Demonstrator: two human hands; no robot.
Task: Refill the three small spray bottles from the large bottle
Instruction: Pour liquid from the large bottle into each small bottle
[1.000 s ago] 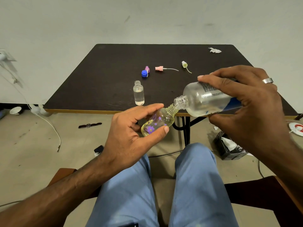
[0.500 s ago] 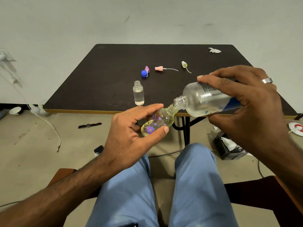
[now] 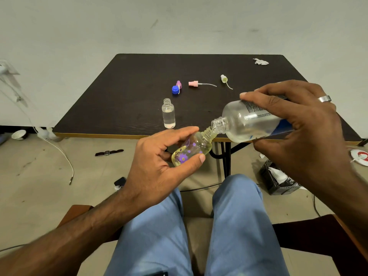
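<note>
Right hand (image 3: 298, 124) is gripping the large bottle (image 3: 247, 122), tipping its mouth against the neck of the flowered spray bottle (image 3: 191, 149), which the left hand (image 3: 159, 166) is pinching mid-air over the lap, off the desk (image 3: 123, 108). Both necks are narrow and unsupported, so any wobble or over-tilt is likely spilling liquid onto the trousers (image 3: 239, 226).

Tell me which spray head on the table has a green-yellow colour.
The green-yellow spray head, farthest right of the three, nearest the white crumpled tissue. The pink spray head and purple spray head lie left of it.

Large bottle (image 3: 245, 120) base hidden under right hand (image 3: 298, 132), label print too small to read, flowered bottle (image 3: 190, 149) bottom behind left hand (image 3: 159, 166) fingers, liquid flow indiscernible
</note>
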